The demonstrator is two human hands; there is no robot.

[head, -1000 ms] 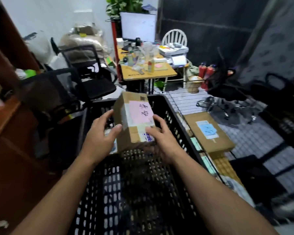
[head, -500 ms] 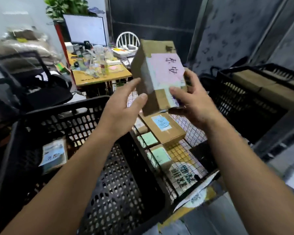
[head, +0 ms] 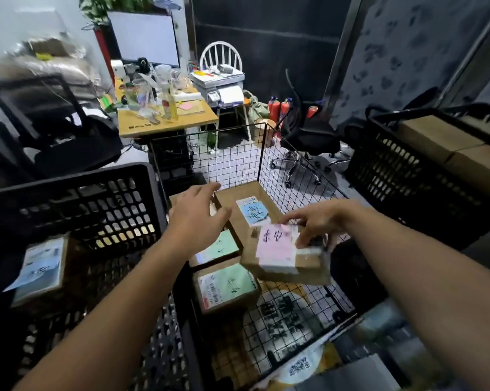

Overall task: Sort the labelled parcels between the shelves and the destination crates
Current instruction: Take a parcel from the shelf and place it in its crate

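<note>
Lowered from chest height, the pink-labelled parcel is now tilted low inside the wire-mesh crate, overlapping the near corner of the blue-labelled parcel. Right hand: fingers curled over the parcel's top, gripping it. Left hand: released, fingers spread, holding nothing, above the crate's left wall. Along that wall lie the far green-labelled parcel and the near green-labelled parcel. Bare mesh floor shows at the near end. The left black crate and right black crate flank it; a cluttered desk stands behind.
</note>
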